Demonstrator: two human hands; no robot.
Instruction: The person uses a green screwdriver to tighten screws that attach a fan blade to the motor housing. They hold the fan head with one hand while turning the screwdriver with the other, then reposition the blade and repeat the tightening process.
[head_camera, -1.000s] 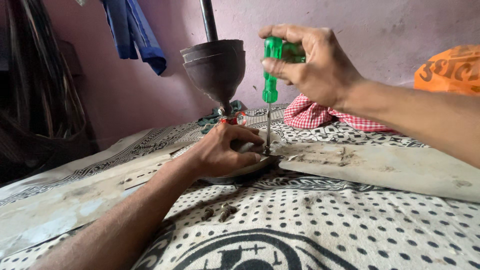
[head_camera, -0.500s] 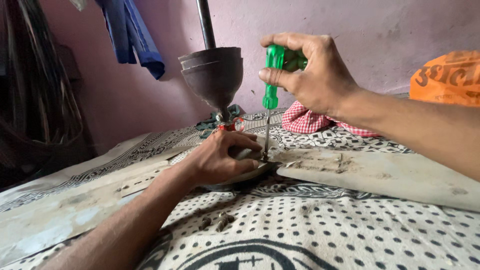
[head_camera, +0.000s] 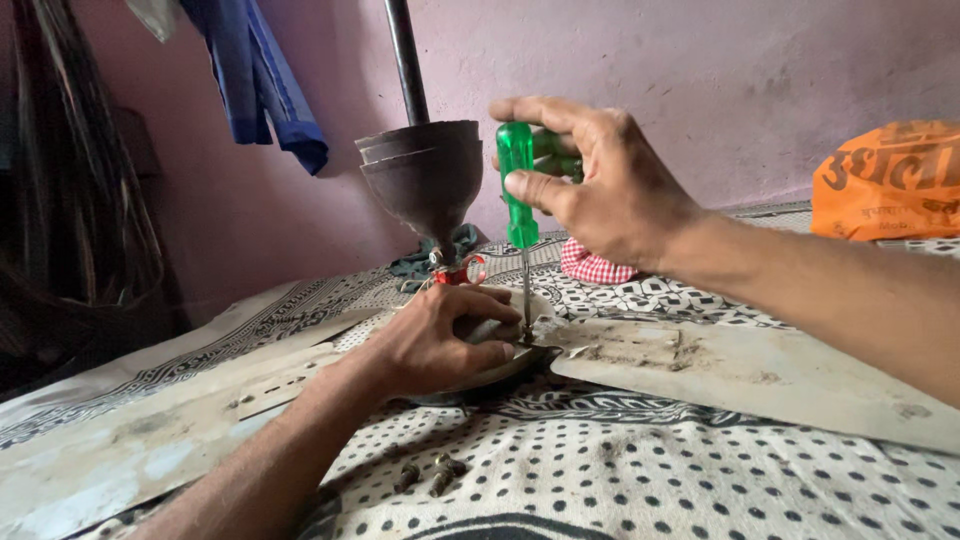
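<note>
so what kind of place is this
Probably a room in a home, not a workshop: the fan blade lies on a patterned bedsheet, a blue garment hangs on the pink wall, and a checked cloth sits behind.

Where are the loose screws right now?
The loose screws lie low and centre-left on the dotted cloth, just below the left hand.

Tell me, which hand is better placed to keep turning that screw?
The right hand, probably. It grips the green screwdriver, whose tip sits at the fan blade joint. The left hand lies flat on the fan's hub, steadying it.
</note>
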